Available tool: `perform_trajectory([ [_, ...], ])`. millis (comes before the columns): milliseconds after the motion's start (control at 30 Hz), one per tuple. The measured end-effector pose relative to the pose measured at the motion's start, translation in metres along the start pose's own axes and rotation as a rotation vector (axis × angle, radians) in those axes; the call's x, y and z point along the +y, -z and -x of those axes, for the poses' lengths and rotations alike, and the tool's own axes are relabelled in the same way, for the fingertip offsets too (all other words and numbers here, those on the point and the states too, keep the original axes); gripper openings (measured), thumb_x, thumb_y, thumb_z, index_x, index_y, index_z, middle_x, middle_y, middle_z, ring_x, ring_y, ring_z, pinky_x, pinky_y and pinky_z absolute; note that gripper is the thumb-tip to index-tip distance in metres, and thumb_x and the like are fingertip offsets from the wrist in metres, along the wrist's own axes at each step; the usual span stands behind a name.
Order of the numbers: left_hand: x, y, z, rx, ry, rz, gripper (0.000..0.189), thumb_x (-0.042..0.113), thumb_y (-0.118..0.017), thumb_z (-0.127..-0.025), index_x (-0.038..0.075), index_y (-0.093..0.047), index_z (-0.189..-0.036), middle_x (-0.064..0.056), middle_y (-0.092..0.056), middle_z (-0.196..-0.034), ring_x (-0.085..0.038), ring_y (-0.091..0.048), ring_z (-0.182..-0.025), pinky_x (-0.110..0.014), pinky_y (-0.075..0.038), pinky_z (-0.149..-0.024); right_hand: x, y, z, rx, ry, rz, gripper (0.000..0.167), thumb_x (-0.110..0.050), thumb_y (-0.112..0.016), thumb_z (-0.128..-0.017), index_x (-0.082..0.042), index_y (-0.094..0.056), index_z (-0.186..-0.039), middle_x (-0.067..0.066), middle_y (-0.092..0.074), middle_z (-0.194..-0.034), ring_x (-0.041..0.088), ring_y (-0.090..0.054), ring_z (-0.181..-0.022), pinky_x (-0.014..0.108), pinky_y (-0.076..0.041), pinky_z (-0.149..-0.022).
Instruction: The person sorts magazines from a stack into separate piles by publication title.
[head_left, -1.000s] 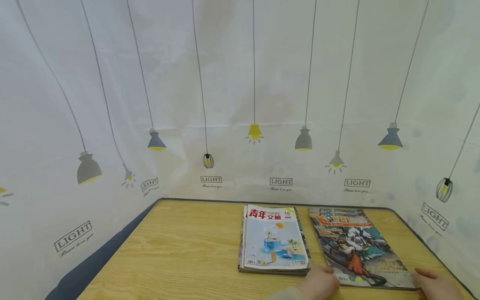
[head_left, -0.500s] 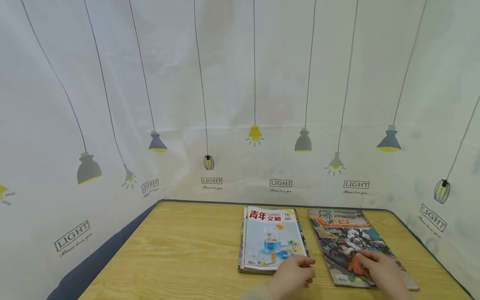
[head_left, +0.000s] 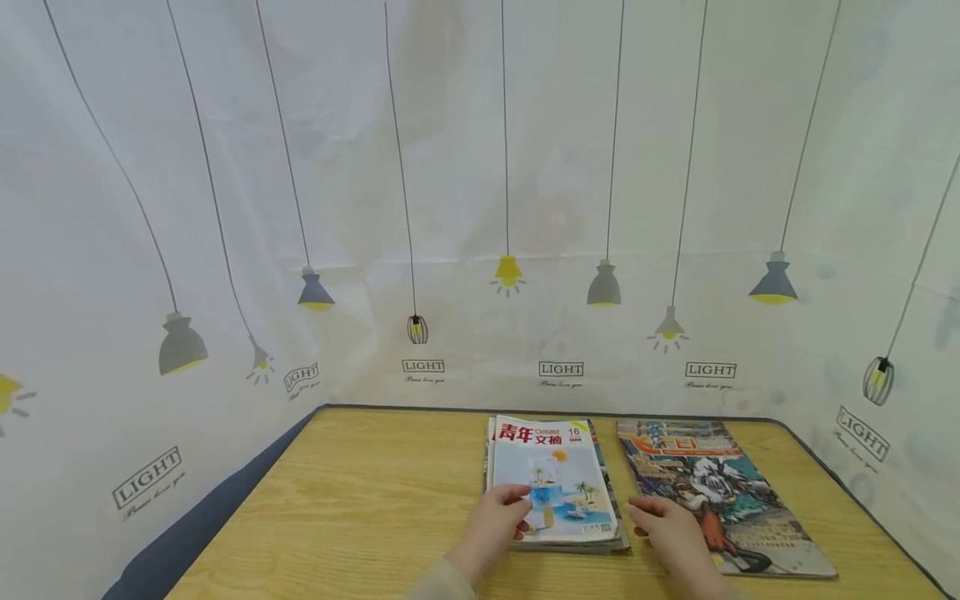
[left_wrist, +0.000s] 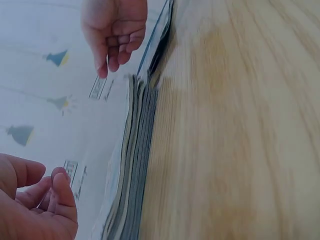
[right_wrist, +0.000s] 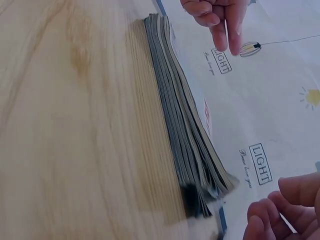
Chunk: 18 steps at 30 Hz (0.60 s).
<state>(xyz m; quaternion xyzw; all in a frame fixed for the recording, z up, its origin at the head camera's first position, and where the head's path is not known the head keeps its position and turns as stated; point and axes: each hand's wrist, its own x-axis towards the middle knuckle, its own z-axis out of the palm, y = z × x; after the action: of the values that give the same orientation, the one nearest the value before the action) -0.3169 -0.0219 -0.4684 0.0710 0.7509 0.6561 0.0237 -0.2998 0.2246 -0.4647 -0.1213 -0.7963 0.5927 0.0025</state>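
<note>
My left hand hovers over the front left part of a magazine stack with a white and blue beach cover, its fingers loosely bent and holding nothing. Across from it, my right hand is over the gap between that stack and another magazine with a colourful comic cover; it holds nothing either. The left wrist view shows the stack edge-on, made of several magazines, with both hands above it. In the right wrist view the fingers of the right hand are loosely curled beside the stack's near end.
The magazines lie on a light wooden table with a dark edge. White sheeting printed with hanging lamps and LIGHT labels rises behind the table and on both sides.
Both hands have left the comic magazine and moved left; the left hand is now over the stack's front left, the right hand at its right side. The magazines lie where they were.
</note>
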Motion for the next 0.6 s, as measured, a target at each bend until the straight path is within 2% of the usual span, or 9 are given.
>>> perform_trajectory([
  [167, -0.006, 0.02, 0.001, 0.086, 0.022, 0.022, 0.034, 0.006, -0.056, -0.091, -0.01, -0.058, -0.12, -0.014, -0.062, -0.099, -0.016, -0.054, -0.071, -0.028, -0.048, -0.063, -0.001, -0.019, -0.002, -0.002, -0.006, -0.016, 0.041, -0.017, -0.056, -0.096, 0.01, -0.053, -0.127, 0.024, -0.058, -0.118, 0.035, -0.057, -0.1, 0.042, -0.05, -0.077],
  [267, -0.01, 0.028, 0.002, 0.152, 0.026, 0.033, 0.034, 0.007, -0.055, -0.091, -0.01, -0.058, -0.12, -0.018, -0.062, -0.108, -0.021, -0.057, -0.086, -0.035, -0.05, -0.074, 0.001, -0.028, -0.003, 0.02, -0.025, -0.026, 0.044, -0.019, -0.058, -0.095, 0.009, -0.053, -0.128, 0.027, -0.054, -0.123, 0.04, -0.052, -0.109, 0.046, -0.049, -0.081],
  [400, -0.017, 0.033, 0.002, 0.224, 0.02, 0.035, 0.035, 0.008, -0.056, -0.091, -0.011, -0.058, -0.119, -0.021, -0.061, -0.115, -0.028, -0.056, -0.104, -0.045, -0.047, -0.09, 0.007, -0.037, -0.004, 0.067, -0.054, -0.03, 0.047, -0.021, -0.061, -0.093, 0.009, -0.052, -0.129, 0.027, -0.053, -0.125, 0.043, -0.048, -0.114, 0.049, -0.046, -0.085],
  [533, -0.024, 0.035, 0.002, 0.239, 0.025, 0.045, 0.037, 0.007, -0.056, -0.09, -0.014, -0.055, -0.122, -0.021, -0.06, -0.114, -0.03, -0.055, -0.107, -0.048, -0.046, -0.092, 0.013, -0.042, -0.006, 0.088, -0.068, -0.024, 0.053, -0.022, -0.064, -0.091, 0.01, -0.05, -0.131, 0.028, -0.05, -0.131, 0.047, -0.043, -0.12, 0.054, -0.042, -0.094],
  [600, -0.028, 0.034, 0.002, 0.225, 0.029, 0.039, 0.039, 0.005, -0.056, -0.089, -0.014, -0.053, -0.123, -0.021, -0.059, -0.113, -0.031, -0.054, -0.105, -0.048, -0.046, -0.092, 0.015, -0.043, -0.006, 0.083, -0.066, -0.013, 0.056, -0.022, -0.065, -0.09, 0.011, -0.049, -0.133, 0.029, -0.048, -0.134, 0.049, -0.039, -0.123, 0.056, -0.039, -0.098],
])
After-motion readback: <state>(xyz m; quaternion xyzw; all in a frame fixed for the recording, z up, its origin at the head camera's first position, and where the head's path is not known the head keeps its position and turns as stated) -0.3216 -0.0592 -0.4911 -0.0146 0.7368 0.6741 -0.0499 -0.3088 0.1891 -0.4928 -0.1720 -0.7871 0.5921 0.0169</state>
